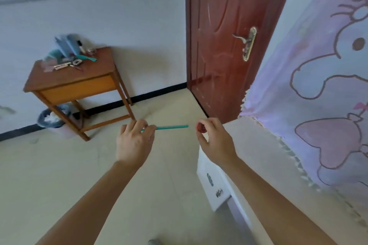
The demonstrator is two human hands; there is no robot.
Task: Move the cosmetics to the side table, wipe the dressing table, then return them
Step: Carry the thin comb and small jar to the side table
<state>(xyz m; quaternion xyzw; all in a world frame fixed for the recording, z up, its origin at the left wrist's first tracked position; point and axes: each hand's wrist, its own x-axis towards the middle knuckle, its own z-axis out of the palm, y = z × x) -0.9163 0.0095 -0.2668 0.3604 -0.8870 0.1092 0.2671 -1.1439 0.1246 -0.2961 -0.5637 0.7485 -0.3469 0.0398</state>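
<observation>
The left hand (135,143) pinched a thin teal stick (172,127) in its fingers and the right hand (216,141) pinched a small red item (201,127), both seemingly bound for the side table (95,73) at ten o'clock, where other cosmetics (67,53) lay; the white dressing table (217,199) stood at four o'clock

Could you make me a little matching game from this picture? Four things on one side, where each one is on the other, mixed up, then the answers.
Things:
1. teal stick
2. small red item
3. bin
4. teal comb

Places:
A. on top of the side table
B. pinched in the right hand
C. on the floor beneath the side table
D. held in the left hand

Pairs: 1-D, 2-B, 3-C, 4-A
</observation>
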